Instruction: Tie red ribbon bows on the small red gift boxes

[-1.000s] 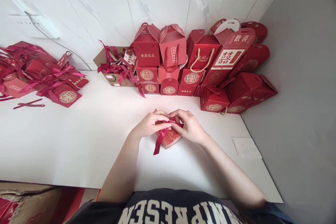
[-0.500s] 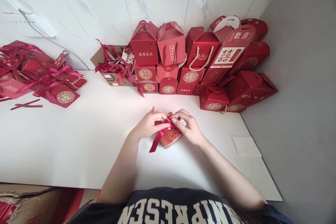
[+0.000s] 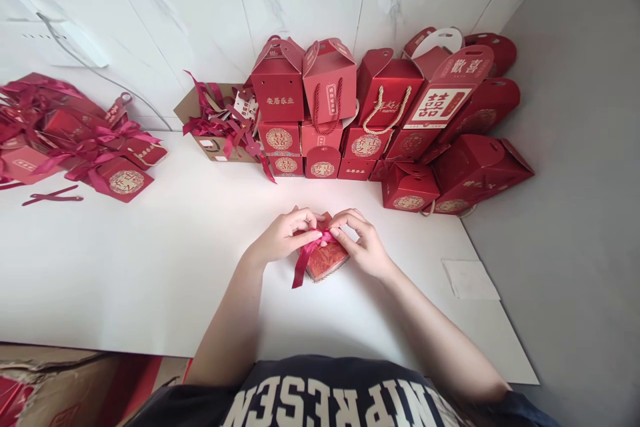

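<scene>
A small red gift box [image 3: 327,260] with a gold cord along its lower edge lies on the white table in front of me. Across its top runs a dark pink satin ribbon [image 3: 301,268], one tail hanging down at the left. My left hand [image 3: 287,235] pinches the ribbon between thumb and fingers on the left of the knot. On the other side, my right hand [image 3: 361,240] grips the ribbon the same way. Both hands rest close together over the box and hide part of its top.
Stacked red gift boxes [image 3: 327,97] stand along the wall at the back. Beside them is a cardboard box [image 3: 225,153] of ribbons and tags. More ribboned boxes [image 3: 125,180] are piled at left, near two loose strips [image 3: 53,195]. A white paper [image 3: 470,279] lies at right.
My fingers have shifted slightly on the ribbon, drawing it across the box top. The hanging tail has moved a little right. The box stays in place.
</scene>
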`<state>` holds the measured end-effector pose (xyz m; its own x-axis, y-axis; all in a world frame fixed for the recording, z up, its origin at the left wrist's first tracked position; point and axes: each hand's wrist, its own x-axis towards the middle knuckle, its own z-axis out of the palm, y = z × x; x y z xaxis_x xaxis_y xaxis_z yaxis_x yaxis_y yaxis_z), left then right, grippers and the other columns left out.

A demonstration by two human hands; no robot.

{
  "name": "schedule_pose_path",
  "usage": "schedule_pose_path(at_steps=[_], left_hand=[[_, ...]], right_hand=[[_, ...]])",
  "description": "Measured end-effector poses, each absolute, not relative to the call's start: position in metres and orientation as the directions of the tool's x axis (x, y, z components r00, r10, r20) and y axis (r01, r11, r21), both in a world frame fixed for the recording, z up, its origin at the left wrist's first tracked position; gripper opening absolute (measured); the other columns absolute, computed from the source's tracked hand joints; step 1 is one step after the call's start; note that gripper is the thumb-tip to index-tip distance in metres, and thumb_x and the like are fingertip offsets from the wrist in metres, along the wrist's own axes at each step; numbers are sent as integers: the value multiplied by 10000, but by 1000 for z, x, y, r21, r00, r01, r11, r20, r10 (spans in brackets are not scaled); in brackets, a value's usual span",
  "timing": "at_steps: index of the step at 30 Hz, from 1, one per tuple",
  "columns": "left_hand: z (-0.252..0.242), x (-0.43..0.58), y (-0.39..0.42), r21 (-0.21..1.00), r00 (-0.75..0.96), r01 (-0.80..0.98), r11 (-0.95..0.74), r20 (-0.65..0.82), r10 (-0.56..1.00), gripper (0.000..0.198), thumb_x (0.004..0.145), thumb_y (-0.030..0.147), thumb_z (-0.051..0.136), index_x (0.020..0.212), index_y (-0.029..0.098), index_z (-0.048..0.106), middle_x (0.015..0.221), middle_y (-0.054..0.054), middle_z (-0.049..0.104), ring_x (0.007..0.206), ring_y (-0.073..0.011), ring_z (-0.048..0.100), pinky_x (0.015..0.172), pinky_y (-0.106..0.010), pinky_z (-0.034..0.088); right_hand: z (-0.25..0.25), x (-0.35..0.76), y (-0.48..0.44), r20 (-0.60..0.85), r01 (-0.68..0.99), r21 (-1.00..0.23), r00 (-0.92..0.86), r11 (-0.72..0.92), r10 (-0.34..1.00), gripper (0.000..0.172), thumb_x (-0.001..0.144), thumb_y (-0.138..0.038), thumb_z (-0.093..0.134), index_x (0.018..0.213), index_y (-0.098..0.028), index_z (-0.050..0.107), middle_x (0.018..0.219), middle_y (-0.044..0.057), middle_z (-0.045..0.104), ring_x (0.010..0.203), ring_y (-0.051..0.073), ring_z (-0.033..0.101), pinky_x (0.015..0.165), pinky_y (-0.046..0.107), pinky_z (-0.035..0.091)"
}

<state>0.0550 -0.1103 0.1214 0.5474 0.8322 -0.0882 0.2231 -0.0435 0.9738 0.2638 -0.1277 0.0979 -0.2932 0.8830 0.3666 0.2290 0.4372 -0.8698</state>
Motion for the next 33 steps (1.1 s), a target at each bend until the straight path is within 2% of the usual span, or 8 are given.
schedule_pose_path(at_steps=[4,11,15,18,23,28,31,33], left_hand=[[122,56,-110,976,562,205,-69,-60,825,191,867,338,593,836,175,497,1120,-87,631,1016,-199,627,850,-321,490],[124,55,-109,972,578,232,-30,-113,808,199,868,343,590,813,176,496,1088,-78,626,1031,-205,606,873,-329,454],[123,55,-108,975,577,221,-11,-121,808,214,870,350,579,783,177,489,955,-54,616,1038,-210,585,862,-320,441],[122,59,-109,977,550,210,-22,-100,829,218,871,351,568,764,183,480,842,-28,586,1022,-208,581,864,-325,440],[125,66,-114,965,489,245,-92,-41,871,202,813,332,638,775,186,504,902,-26,601,968,-194,597,876,-339,459],[122,64,-115,952,514,281,-120,-43,857,176,795,286,652,813,183,510,973,-37,613,892,-166,615,851,-333,494],[123,63,-116,915,509,350,-199,-7,861,149,807,269,632,814,186,508,949,-35,615,890,-170,620,850,-343,507],[128,64,-119,859,509,431,-275,20,861,112,824,260,605,832,194,515,890,-9,612,796,-147,620,895,-381,500]], right_hand=[[98,262,-126,369,250,-855,-321,454,872,80,863,-326,655,918,-267,649,961,40,679,1002,238,572,950,419,404],[88,267,-121,444,187,-825,-367,533,817,94,893,-293,617,845,-283,697,825,6,728,785,191,629,912,417,425],[90,275,-117,505,237,-710,-485,663,714,130,912,-267,589,915,-295,716,892,14,740,864,194,642,895,397,430],[93,281,-114,498,274,-639,-566,719,657,178,927,-246,559,985,-311,714,965,5,744,945,195,646,968,412,403],[96,287,-115,507,298,-581,-595,757,623,229,919,-196,542,1042,-306,701,1053,4,735,1010,191,642,1030,434,376],[99,284,-119,486,266,-659,-564,704,668,202,894,-161,550,1005,-270,679,1079,31,720,1087,207,613,1057,446,365],[98,278,-121,455,241,-745,-500,623,737,117,887,-200,595,964,-263,657,1005,29,716,1036,207,614,1035,435,386],[96,274,-122,422,234,-794,-451,560,787,77,883,-217,608,938,-257,644,960,26,697,960,198,616,995,419,415]])
